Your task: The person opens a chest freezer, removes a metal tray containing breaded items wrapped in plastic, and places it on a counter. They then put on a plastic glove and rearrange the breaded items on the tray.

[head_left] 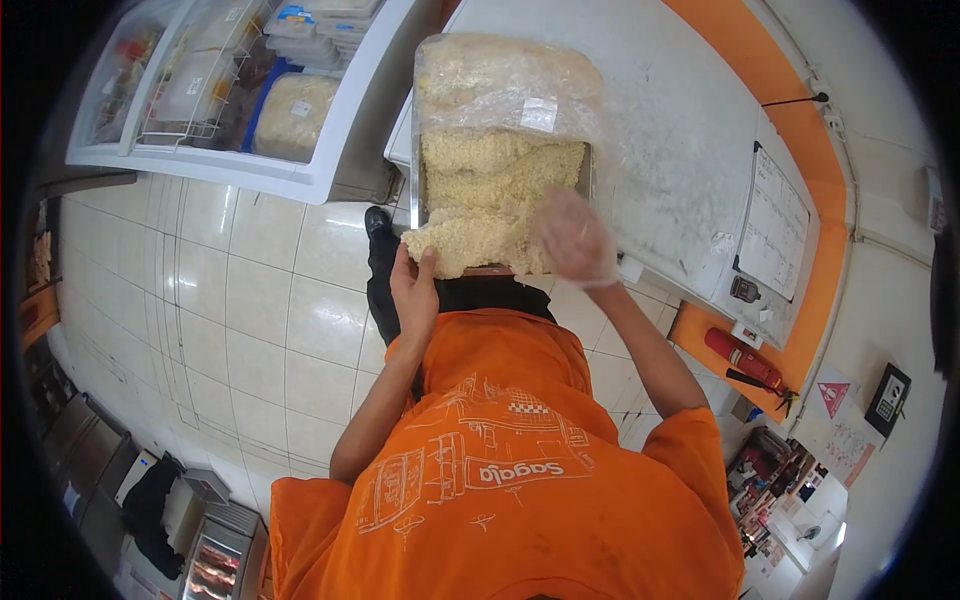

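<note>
A large pale breaded piece [462, 243], coated in coarse crumbs, lies at the near end of a metal tray [417, 195]. My bare left hand [416, 288] grips its left near edge, thumb on top. Over its right end is my right hand [576, 240], in a clear plastic glove; motion blurs it and its fingers are hard to make out. More breaded pieces [500, 165] lie behind in the tray. Clear plastic wrapping [500, 85] with a white label covers the far part of the tray.
The tray stands on a white worktop [680, 140]. An open-topped white chest freezer [330, 150] with packed food is at the left. A whiteboard [775, 220] and a red fire extinguisher [742, 358] are at the right. Tiled floor [250, 290] stretches to the left.
</note>
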{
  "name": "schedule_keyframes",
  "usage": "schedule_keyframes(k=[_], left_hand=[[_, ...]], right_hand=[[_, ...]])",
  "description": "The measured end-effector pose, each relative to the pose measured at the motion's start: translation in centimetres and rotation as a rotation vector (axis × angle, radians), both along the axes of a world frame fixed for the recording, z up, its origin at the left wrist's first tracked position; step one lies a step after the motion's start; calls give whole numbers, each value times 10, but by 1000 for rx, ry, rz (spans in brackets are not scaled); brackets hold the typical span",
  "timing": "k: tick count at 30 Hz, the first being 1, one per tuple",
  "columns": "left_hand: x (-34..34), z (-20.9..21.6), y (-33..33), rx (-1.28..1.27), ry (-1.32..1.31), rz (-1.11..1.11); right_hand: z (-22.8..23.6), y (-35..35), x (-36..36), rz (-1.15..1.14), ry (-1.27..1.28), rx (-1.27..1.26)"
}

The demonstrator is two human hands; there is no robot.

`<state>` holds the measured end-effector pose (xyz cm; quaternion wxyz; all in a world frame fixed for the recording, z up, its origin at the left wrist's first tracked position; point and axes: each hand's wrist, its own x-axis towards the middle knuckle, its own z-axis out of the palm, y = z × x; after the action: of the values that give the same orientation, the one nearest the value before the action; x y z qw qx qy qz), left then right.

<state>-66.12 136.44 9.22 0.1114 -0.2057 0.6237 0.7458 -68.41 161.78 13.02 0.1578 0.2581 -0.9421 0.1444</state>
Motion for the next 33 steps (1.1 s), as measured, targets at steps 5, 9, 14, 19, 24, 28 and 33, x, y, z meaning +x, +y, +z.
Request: schedule_keyframes(k=[5,9,14,19,24,28,33], left_hand=[[-3,1,1,-75,13,-22],[-1,-3,-5,-69,-9,-23],[-1,0,-3,-67,7,12],[1,-2,-5,-70,-6,56],[1,-5,-10,4,-13,-9],[6,-9,-7,39,-67,42],[6,-9,-6,101,-21,98]], right_hand=[[-5,-23,-70,-30,-208,-76],[-20,-60,-102,-34,-67,329],[-18,-77,-115,-76,-156,560],[-10,-64,-126,-67,-411,398],[-11,-52,-134,79,-269,369],[18,-57,-129,-94,-431,607],[80,-83,-107,-14,-491,703]])
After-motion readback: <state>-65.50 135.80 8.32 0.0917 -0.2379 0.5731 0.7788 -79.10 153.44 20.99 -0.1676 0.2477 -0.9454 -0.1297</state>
